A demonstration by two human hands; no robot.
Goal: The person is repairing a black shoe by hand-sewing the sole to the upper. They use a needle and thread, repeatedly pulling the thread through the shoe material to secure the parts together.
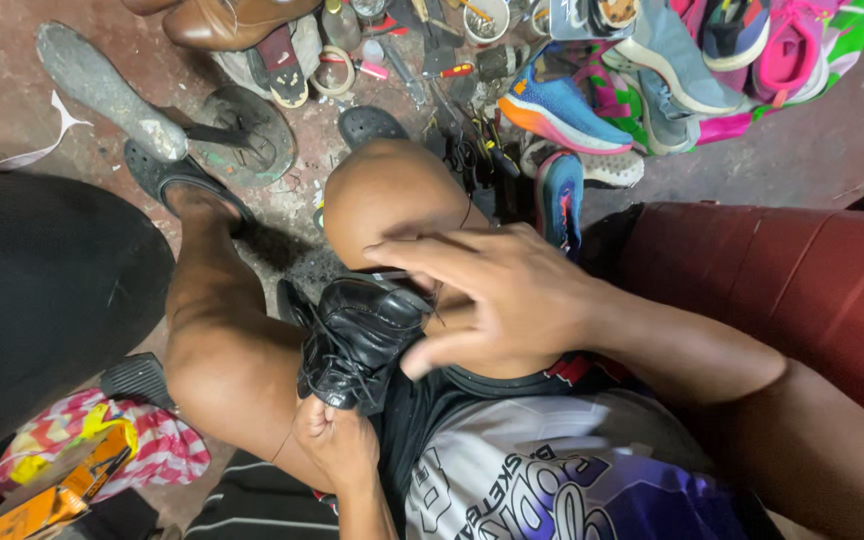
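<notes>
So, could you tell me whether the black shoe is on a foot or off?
Off: the black shoe lies between the knees, gripped below by the left hand, the right hand on it.

Knees (392, 195) flank the black shoe (357, 345); tools (432, 60) crowd the floor beyond.

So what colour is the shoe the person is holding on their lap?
The shoe is shiny black, with black laces. It shows best in the head view, held between both hands.

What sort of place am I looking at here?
Likely a cobbler's floor workspace: both hands work a black leather shoe, a metal shoe last stands nearby, and hand tools and worn sneakers lie around.
</notes>
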